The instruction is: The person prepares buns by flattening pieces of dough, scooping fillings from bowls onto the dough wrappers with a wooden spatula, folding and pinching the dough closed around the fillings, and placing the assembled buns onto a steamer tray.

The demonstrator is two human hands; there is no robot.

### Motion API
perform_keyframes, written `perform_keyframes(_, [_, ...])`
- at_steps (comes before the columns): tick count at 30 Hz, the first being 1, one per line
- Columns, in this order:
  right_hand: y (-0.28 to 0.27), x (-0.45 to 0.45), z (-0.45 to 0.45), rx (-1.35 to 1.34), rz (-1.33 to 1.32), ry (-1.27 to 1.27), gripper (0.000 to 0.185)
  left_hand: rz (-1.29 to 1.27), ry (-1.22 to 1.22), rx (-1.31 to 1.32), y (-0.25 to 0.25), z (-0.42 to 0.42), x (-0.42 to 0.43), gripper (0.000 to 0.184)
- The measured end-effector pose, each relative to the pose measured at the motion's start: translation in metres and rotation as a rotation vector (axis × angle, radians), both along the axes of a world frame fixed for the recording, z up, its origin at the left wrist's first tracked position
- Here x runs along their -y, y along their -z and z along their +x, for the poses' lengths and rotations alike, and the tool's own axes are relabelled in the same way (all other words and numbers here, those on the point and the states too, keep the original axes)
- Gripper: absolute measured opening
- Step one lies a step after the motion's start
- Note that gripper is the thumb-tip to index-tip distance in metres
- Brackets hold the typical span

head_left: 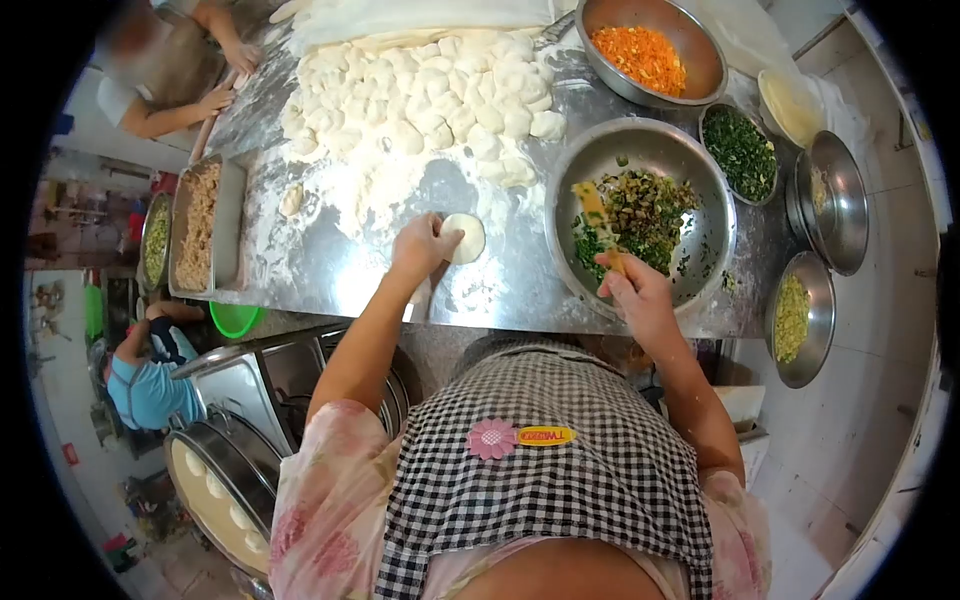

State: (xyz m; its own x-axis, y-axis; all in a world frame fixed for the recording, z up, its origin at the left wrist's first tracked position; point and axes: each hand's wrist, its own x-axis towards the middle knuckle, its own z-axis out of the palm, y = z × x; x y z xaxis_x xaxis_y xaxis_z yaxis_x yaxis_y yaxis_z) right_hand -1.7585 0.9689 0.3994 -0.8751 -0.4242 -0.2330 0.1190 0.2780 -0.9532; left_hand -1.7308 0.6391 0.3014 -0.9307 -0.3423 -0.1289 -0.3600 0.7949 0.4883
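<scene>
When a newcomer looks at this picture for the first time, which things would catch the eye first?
Probably the broad heap of floured dough pieces on the far side of the metal table, then the bright orange shreds in a bowl at the far right. Nearer, the left hand holds a flat dough round, while the right hand grips a yellowish tool over the large steel bowl.

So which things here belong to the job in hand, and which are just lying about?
In the job: dough round at the left hand; yellow spatula in the right hand; bowl of chopped filling.

Apparently just nearby: bowl of orange shreds; green basin; metal bowls at far right.
</scene>
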Motion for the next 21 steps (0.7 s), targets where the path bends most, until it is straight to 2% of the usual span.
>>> perform_keyframes(2, [0.014, 0.015, -0.001, -0.064, 0.006, -0.047, 0.027, 0.053, -0.069, -0.144, -0.001, 0.006, -0.018, 0.035])
perform_keyframes(4, [0.022, 0.029, -0.006, -0.05, 0.023, -0.055, 0.028, 0.805, -0.207, -0.252, -0.04, 0.008, -0.045, 0.028])
perform_keyframes(7, [-0.002, 0.057, -0.018, 0.074, -0.09, -0.022, 0.022, 1.025, -0.217, -0.203, -0.107, 0.002, -0.087, 0.023])
perform_keyframes(9, [-0.023, 0.068, -0.012, 0.168, -0.211, 0.049, 0.018, 1.398, -0.215, -0.205, -0.124, 0.006, -0.097, 0.024])
perform_keyframes(11, [-0.039, 0.073, -0.008, 0.274, -0.327, 0.067, 0.016, 1.144, 0.015, -0.109, -0.1, 0.008, -0.097, 0.025])
perform_keyframes(12, [-0.035, 0.073, -0.008, 0.241, -0.297, 0.063, 0.015, 1.014, 0.126, -0.079, -0.09, 0.009, -0.098, 0.026])
perform_keyframes(14, [-0.021, 0.07, -0.008, 0.178, -0.233, 0.053, 0.015, 0.488, 0.497, -0.467, -0.072, 0.006, -0.119, 0.027])
perform_keyframes(16, [-0.015, 0.056, -0.015, -0.002, -0.102, 0.139, 0.02, 0.306, 0.592, -0.305, -0.06, -0.011, -0.119, 0.025])
perform_keyframes(18, [-0.017, 0.026, -0.022, -0.083, 0.091, 0.178, 0.024, 0.744, 0.443, -0.313, -0.052, -0.021, -0.122, 0.024])
perform_keyframes(19, [-0.018, 0.01, -0.024, -0.079, 0.102, 0.228, 0.024, 0.956, 0.358, -0.335, -0.047, -0.026, -0.124, 0.024])
perform_keyframes(21, [-0.02, -0.015, -0.028, -0.092, 0.26, 0.213, 0.025, 0.621, 0.42, -0.47, -0.056, -0.035, -0.116, 0.024])
